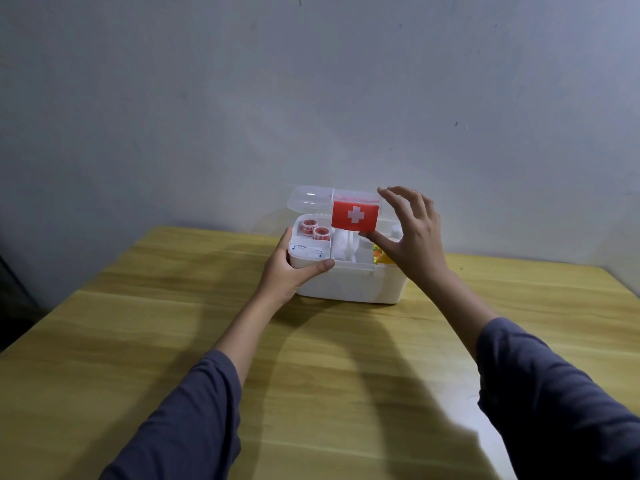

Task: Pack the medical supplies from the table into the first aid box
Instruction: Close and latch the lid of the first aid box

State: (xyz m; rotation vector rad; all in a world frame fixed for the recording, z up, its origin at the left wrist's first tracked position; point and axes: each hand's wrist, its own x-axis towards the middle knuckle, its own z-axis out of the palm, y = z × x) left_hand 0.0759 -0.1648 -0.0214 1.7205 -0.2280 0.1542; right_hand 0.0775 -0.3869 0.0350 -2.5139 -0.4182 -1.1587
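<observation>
A white first aid box (360,284) stands near the far middle of the wooden table (173,341). Its clear lid (311,199) is raised, and a red handle with a white cross (355,215) stands up on it. My left hand (294,268) grips the box's front left corner, where an inner tray (308,252) sits. Two red-and-white tape rolls (315,230) and a flat packet (306,250) lie in that tray. My right hand (412,237) holds the lid at the handle's right edge, thumb below and fingers above. White items (349,249) and something yellow (381,258) show inside the box.
A pale wall (311,98) rises directly behind the table. The table's far right corner (602,268) lies right of the box. A dark shape (14,299) stands off the table's left side. My sleeved forearms reach across the tabletop.
</observation>
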